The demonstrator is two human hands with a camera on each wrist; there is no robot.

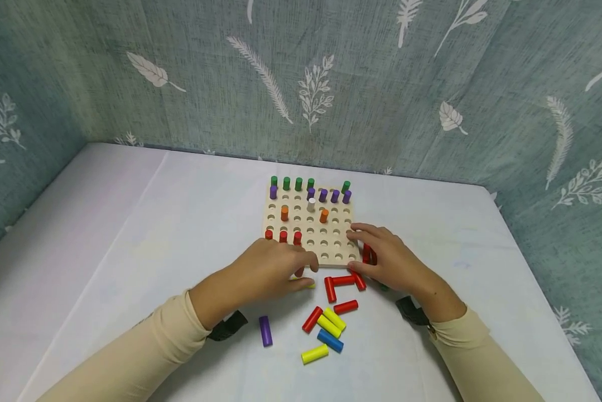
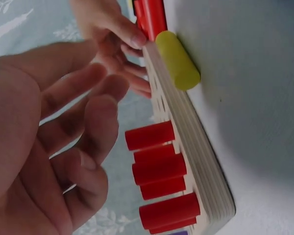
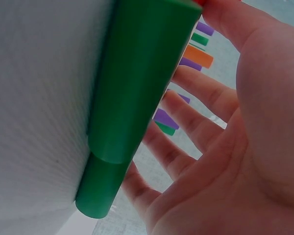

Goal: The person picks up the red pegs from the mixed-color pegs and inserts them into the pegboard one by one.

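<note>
While your left hand (image 1: 263,268) hovers empty, loosely curved, and your right hand (image 1: 395,259) rests relaxed at the board (image 1: 317,249), the yellow peg (image 2: 178,61) seems light, stiff, slick; pinch mid-length

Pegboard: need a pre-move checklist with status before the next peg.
1. Board flat on table: ok.
2. Free holes left: ok, many open.
3. Left hand empty: ok, holds nothing.
4. Right hand holding board firmly: cannot tell, it's at the right edge.
5. Near edge clear of loose pegs: not ok, yellow peg lies beside it.
6. Red row upright: ok, three standing.
</note>
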